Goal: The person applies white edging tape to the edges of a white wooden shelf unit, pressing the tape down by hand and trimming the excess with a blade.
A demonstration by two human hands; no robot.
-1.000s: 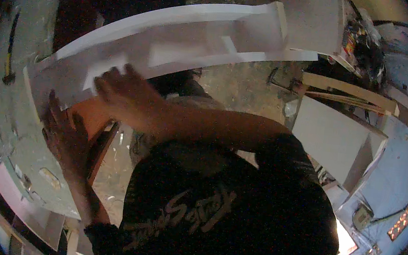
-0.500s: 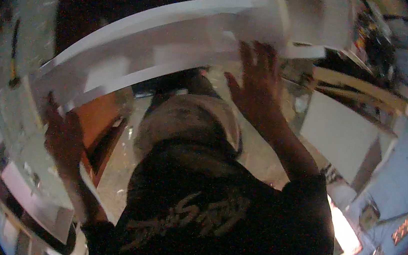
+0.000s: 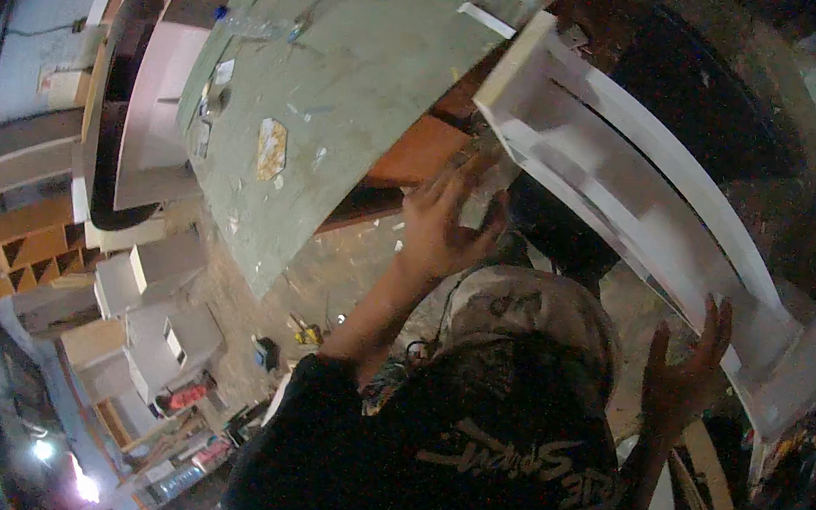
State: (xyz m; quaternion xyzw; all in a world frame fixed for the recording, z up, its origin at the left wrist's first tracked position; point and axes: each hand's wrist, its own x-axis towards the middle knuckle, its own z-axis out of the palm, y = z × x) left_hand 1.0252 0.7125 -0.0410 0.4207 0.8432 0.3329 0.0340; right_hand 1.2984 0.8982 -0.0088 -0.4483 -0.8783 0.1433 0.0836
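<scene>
A long, white, open-sided furniture frame [image 3: 673,225] runs slantwise in front of me, from upper middle to lower right. An inner panel and a dark slit run along its length, and its near-left end [image 3: 512,65] shows a pale raw edge. My left hand [image 3: 447,224] is just below that end, fingers spread and nothing in them, apart from the frame as far as I see. My right hand [image 3: 684,372] is at the frame's near edge by its right part, fingers apart. Its fingertips overlap the frame; whether they press on it I cannot tell.
To the left stands a grey-green worktable [image 3: 360,58] with a clear plastic bottle [image 3: 258,28], a tape roll [image 3: 212,100] and a yellowish flat piece [image 3: 271,149]. An orange-brown board [image 3: 425,151] sits below its edge. White cabinet boxes [image 3: 163,333] and wooden shelving [image 3: 21,246] stand far left.
My view has swung to the left, bringing the worktable into sight. My left hand has come off the frame's left end; the right hand is now at its right part.
</scene>
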